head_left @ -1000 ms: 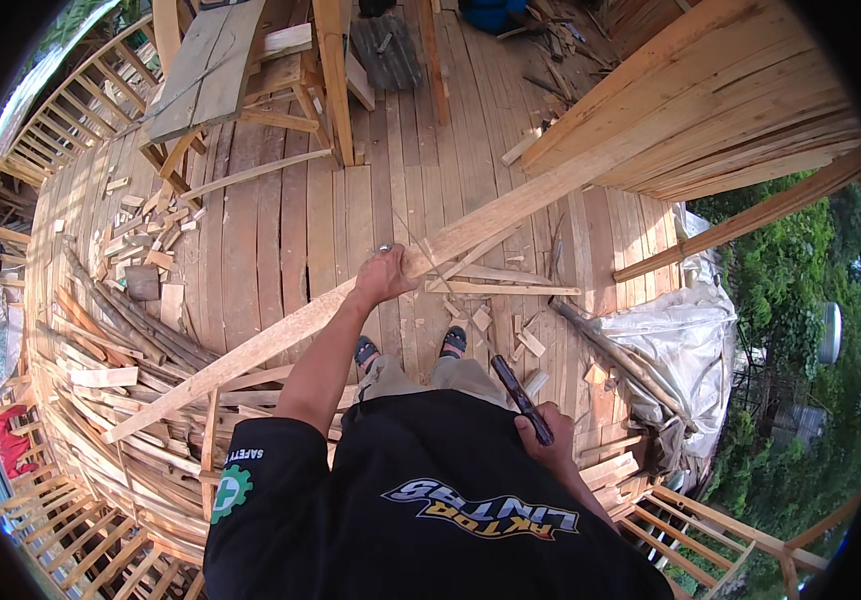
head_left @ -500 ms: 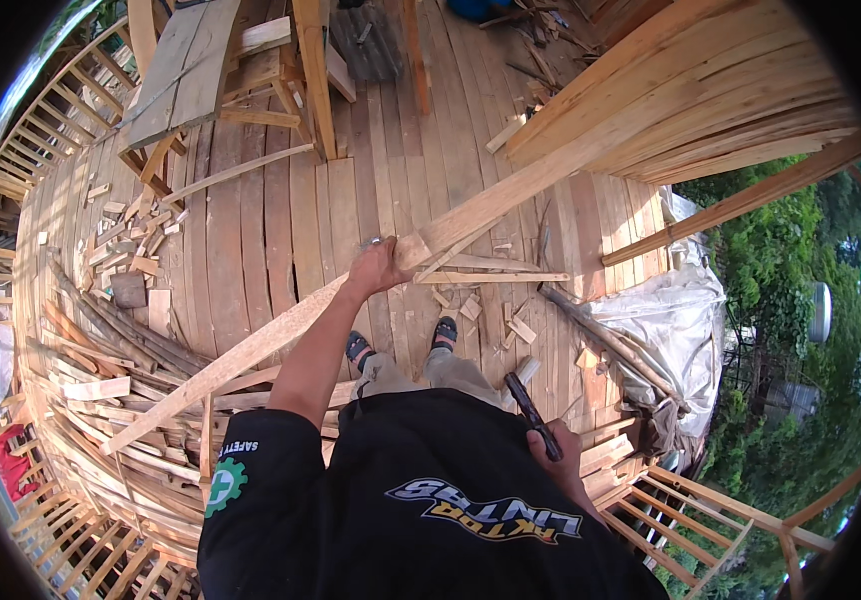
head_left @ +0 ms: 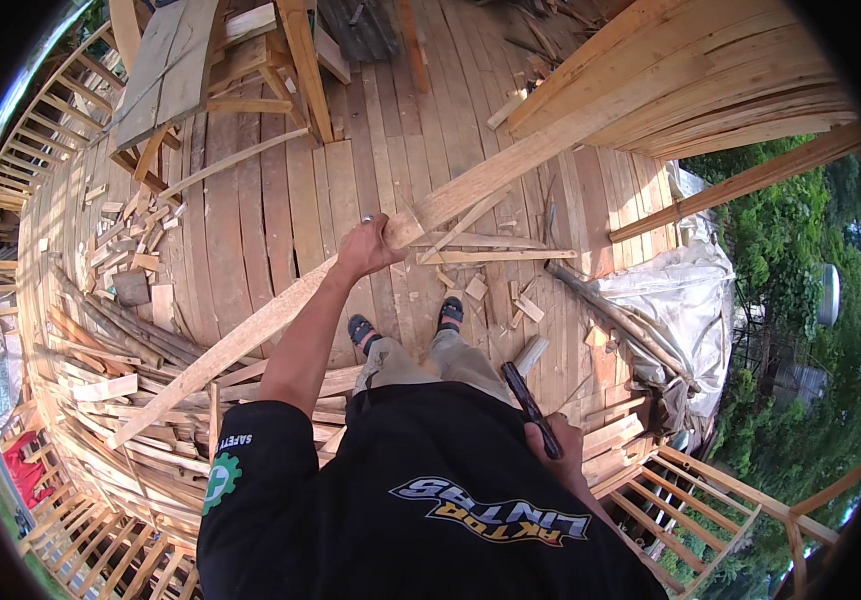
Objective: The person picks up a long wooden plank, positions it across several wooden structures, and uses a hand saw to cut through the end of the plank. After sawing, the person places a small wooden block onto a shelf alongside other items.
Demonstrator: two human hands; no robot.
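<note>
A long pale wooden plank (head_left: pixel 251 328) slants across in front of me, from the lower left up toward the right. My left hand (head_left: pixel 371 247) is closed around it near its middle. Just right of the fingers a step or joint shows in the wood; I cannot tell whether this is one piece or two. At my right side, my right hand (head_left: pixel 563 452) grips a dark, glossy, stick-shaped object (head_left: pixel 531 408) that points up and to the left. Its kind is unclear, and part of it is hidden by the hand.
Wood strips and poles (head_left: pixel 161 380) are heaped at the left, near scattered offcuts (head_left: pixel 131 240). A wooden bench (head_left: pixel 176 70) stands far left. Stacked boards (head_left: pixel 721 80) rise at the far right. A pole (head_left: pixel 621 325) lies beside pale sheeting (head_left: pixel 686 300). Railings edge the platform.
The view has shifted slightly, so the floor and bench sit higher in the picture. Both hands keep their grips; the plank lies much the same.
</note>
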